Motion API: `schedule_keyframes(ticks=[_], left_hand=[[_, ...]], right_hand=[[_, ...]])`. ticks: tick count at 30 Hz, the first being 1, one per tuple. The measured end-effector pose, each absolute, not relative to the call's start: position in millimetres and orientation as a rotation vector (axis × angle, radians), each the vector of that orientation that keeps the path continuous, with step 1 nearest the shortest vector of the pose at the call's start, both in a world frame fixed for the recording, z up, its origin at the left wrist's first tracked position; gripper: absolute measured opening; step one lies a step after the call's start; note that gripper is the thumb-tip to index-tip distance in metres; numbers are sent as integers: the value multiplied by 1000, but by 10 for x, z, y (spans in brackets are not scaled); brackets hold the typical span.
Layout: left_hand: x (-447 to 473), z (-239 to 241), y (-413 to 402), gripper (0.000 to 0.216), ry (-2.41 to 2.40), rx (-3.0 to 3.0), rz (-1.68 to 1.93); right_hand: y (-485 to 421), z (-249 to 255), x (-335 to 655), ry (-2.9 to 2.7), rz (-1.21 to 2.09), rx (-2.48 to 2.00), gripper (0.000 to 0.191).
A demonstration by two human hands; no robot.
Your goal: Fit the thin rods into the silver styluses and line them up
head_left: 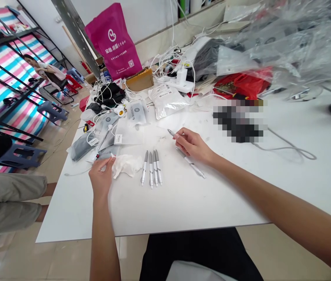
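**Silver-tipped pens [151,168] on the white desk [168,203]**

Four lie side by side, well within reach. The right hand [193,145] pinches another pen [171,133] near its tip, a light fingertip hold that steadies it; the left hand [101,175] pinches a crumpled white tissue [126,164] just beside the row.

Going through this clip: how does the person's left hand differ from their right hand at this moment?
The left hand touches a crumpled white tissue, while the right hand grips a slim silver-tipped pen. The left hand points straight up the table, while the right hand reaches in at a slant from the side. Both hands are bare and sit above the white table, on either side of a row of four silver-and-white pens.
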State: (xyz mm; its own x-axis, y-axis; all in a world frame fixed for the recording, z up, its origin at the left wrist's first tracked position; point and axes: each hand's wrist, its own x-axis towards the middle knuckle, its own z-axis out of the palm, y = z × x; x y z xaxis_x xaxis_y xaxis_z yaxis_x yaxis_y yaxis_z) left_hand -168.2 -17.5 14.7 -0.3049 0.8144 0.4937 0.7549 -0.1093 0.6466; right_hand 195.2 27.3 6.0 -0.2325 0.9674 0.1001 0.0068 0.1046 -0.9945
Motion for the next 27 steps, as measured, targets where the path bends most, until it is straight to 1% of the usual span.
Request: schedule_keyframes(ticks=[4,10,14,18,22,24,27], left_hand=[[-1710,152,-178,29,1968,1910,1336],[-1654,200,-209,21,2120,1703,1448],[-1618,239,-226,22,2136,1622,1468],[-1614,289,-215,25,2122,1819,1370],[-1369,426,-252,29,1993,2145,1414],[-1107,500,-267,32,1864,2093,1405],[-654,560,-218,44,1477,1816,1348]], right_hand=[[272,82,1951,-1451,1285,-1030,50],[274,80,1951,-1449,1289,-1025,53],[268,77,1952,-1443,1298,-1035,51],[254,79,1949,-1447,1292,-1007,49],[251,68,1948,-1463,1344,-965,49],[253,55,1950,-1478,1402,-933,52],[246,41,1949,-1493,1484,-888,55]])
